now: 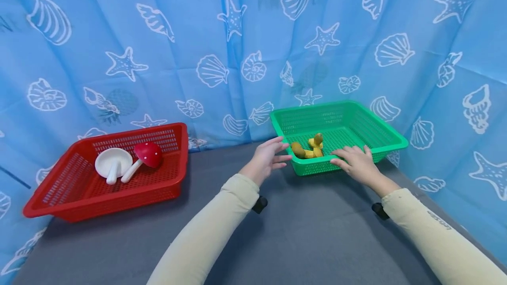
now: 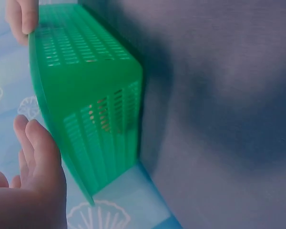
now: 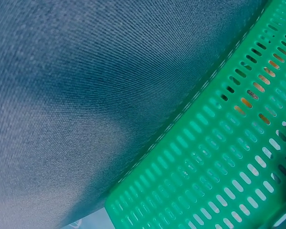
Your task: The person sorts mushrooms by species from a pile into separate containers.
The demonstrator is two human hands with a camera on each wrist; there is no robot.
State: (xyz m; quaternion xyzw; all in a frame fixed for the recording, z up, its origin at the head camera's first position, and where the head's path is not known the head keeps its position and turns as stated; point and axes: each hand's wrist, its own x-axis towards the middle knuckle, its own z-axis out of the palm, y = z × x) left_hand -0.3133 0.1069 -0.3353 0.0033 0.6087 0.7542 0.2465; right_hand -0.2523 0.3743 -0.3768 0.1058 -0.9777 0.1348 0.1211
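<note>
A green plastic basket (image 1: pixel 336 161) stands at the right of the table, with toy mushrooms (image 1: pixel 310 152) with brown caps and yellow stems lying in its near left corner. Beside that corner is my left hand (image 1: pixel 266 160), its fingers extended toward the rim; in the left wrist view the same hand (image 2: pixel 40 162) holds nothing. My right hand (image 1: pixel 358 164) rests over the front rim with loosely bent fingers and nothing visible in its grasp. The right wrist view shows the slotted basket wall (image 3: pixel 200 162), with bits of yellow and brown behind it.
At the left stands a red basket (image 1: pixel 130 194) holding a white toy mushroom (image 1: pixel 113 162) and a red-capped one with white dots (image 1: pixel 148 155). Grey cloth (image 1: pixel 301 232) covers the table. A blue curtain with shell prints (image 1: pixel 237 56) hangs close behind both baskets.
</note>
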